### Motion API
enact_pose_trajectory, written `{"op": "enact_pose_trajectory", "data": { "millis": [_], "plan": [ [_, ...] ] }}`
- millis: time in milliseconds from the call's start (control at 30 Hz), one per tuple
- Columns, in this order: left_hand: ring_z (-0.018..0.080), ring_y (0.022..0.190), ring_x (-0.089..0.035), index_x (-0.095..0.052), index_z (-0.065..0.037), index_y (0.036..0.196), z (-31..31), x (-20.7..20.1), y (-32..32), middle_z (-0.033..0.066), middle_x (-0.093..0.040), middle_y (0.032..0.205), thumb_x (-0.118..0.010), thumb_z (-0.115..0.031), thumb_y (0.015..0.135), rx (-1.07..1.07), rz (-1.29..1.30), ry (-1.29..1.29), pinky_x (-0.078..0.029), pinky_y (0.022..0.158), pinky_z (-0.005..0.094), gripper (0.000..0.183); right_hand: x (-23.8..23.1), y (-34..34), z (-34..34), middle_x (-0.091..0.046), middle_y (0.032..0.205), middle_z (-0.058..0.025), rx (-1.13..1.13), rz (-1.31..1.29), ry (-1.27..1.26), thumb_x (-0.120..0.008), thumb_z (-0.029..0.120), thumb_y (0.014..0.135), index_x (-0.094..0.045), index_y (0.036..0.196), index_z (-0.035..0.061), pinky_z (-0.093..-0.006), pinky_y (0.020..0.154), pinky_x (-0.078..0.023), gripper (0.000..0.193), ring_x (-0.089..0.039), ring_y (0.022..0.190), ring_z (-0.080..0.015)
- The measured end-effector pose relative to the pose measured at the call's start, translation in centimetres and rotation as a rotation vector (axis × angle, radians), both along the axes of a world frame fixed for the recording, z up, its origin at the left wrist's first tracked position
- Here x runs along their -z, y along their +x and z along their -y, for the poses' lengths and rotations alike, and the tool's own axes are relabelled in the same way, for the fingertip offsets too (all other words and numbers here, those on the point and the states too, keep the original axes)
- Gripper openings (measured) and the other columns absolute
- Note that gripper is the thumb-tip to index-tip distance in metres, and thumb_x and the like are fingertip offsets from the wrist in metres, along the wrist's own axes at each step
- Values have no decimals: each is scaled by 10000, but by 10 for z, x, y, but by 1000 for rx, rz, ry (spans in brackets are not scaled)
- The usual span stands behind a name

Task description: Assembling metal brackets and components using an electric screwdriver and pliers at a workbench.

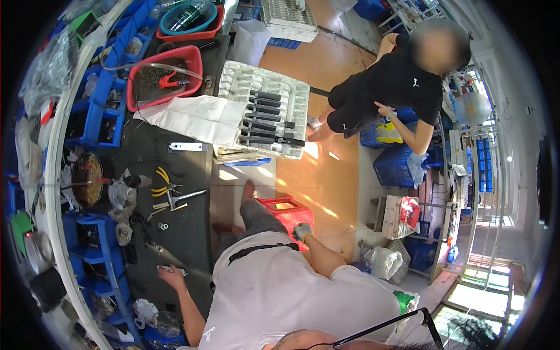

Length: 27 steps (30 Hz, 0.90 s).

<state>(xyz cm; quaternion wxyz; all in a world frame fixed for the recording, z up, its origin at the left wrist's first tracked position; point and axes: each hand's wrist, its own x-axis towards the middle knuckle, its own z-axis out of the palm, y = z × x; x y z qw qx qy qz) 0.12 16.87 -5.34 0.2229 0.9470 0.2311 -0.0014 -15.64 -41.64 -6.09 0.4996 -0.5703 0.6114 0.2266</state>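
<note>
My left hand rests low on the dark worktop, its fingers apart and a small white patch, cloth or glove, at the fingertips. Just beyond it lies a metal cylindrical part. My right hand, in a light glove, is closed on the edge of a red plastic stool beside me. Farther up the worktop are yellow-handled pliers and a T-shaped metal tool. Small metal rings lie between these tools and my left hand.
A white foam tray holds several black bar-shaped parts. Behind the worktop stand a red basin and blue bins. A flat metal plate lies near the worktop's far end. Another person stands in the aisle at right.
</note>
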Motion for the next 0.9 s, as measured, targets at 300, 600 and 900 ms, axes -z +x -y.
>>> {"op": "enact_pose_trajectory", "data": {
  "millis": [300,600,900],
  "plan": [
    [159,927,-690,-679,0,1211,233,-66,141,97,-727,1051,-656,-205,964,35,-236,-965,-552,813,291,322,16,101,124,-727,794,-124,-552,-21,57,-510,332,989,-678,937,67,-356,514,-563,318,-682,579,-212],
    [310,1096,-610,-518,61,1296,344,-26,317,219,-577,1220,-708,-486,908,-637,-205,-1607,-526,968,450,697,-38,210,192,-679,790,-112,-38,309,39,-610,233,945,-620,1048,49,-331,498,-546,211,-645,573,-191],
    [318,926,-651,-598,-15,1013,325,64,387,150,-664,971,-614,-120,929,-646,-195,-1805,-552,847,486,135,-21,137,170,-684,759,-138,101,126,33,-596,275,938,-642,960,5,-375,541,-586,274,-663,571,-238]
  ]
}}
